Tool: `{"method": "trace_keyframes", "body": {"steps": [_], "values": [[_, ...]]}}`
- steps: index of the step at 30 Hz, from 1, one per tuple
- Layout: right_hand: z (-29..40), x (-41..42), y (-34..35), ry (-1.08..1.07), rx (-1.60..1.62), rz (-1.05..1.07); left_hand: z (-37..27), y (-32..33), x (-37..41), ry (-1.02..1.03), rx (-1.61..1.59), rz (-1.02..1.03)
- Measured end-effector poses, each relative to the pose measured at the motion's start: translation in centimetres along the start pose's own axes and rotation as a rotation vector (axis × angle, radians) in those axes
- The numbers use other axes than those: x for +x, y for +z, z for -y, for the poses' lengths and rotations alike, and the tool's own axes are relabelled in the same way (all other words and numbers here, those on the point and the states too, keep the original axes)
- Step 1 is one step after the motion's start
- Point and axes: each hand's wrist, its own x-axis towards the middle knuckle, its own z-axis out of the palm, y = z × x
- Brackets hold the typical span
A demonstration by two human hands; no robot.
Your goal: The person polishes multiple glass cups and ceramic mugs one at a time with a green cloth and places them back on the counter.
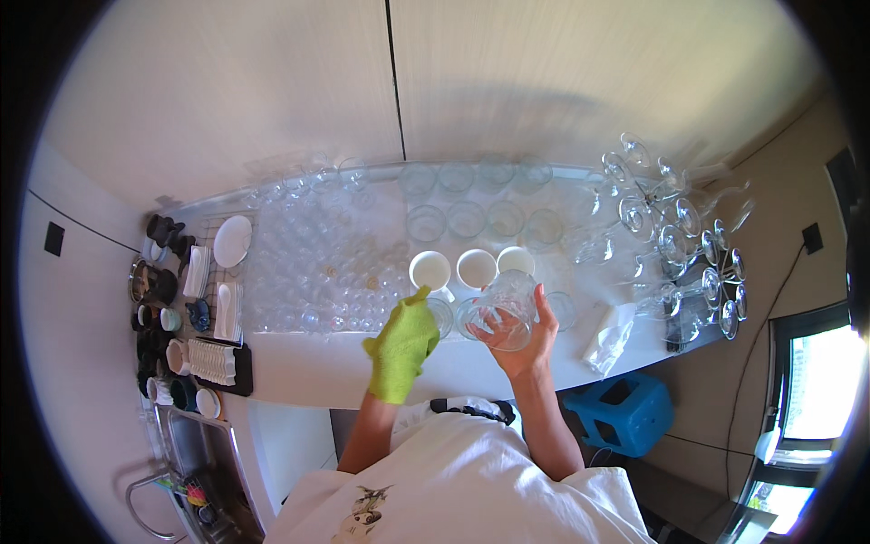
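My left hand is covered by lime-green fabric, a cloth or a glove; its fingers are hidden. In my right hand is a clear patterned drinking glass, tilted, with its mouth towards me. The green fabric is close to the held glass but seems apart from it. A standing glass is partly hidden beside the fabric, and another glass stands right of my right hand. Just beyond my hands are three white mugs: the left mug, the middle mug and the right mug.
Rows of tumblers stand behind the mugs. Many small glasses crowd the left. Stemmed glasses hang upside down on a rack at right, near a plastic bag. White dishes, a sink and a blue stool are around.
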Motion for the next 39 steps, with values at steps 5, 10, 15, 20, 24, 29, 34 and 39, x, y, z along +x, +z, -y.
{"method": "trace_keyframes", "body": {"steps": [5,10,15,20,24,29,34,39], "values": [[-0.6,-1.5,0.2,-0.077,-0.282,0.069,2.8,2.5,-0.2,0.192,0.244,0.019],[-1.5,-0.9,-2.1,-0.006,-0.524,0.094,1.5,6.2,-0.5,0.530,1.414,-0.178],[-1.5,-2.2,-2.2,0.283,-0.405,0.249,-0.4,3.2,1.2,0.447,0.689,0.244],[-1.9,-3.2,-0.3,0.144,-0.658,0.189,-0.4,2.6,1.9,0.423,0.617,0.278],[-1.8,-2.9,1.1,-0.383,-0.966,0.009,-0.5,4.1,1.6,0.539,0.994,0.207],[-3.4,-3.0,0.4,-0.408,-0.981,0.127,-2.3,4.3,1.5,0.903,1.908,0.087],[-4.0,-2.4,-0.5,-0.104,-0.703,0.161,-2.5,3.4,3.1,1.003,2.115,-0.174],[-2.1,0.4,-1.3,-0.057,-0.247,0.012,-2.0,4.6,2.6,0.999,2.040,-0.352]]}}
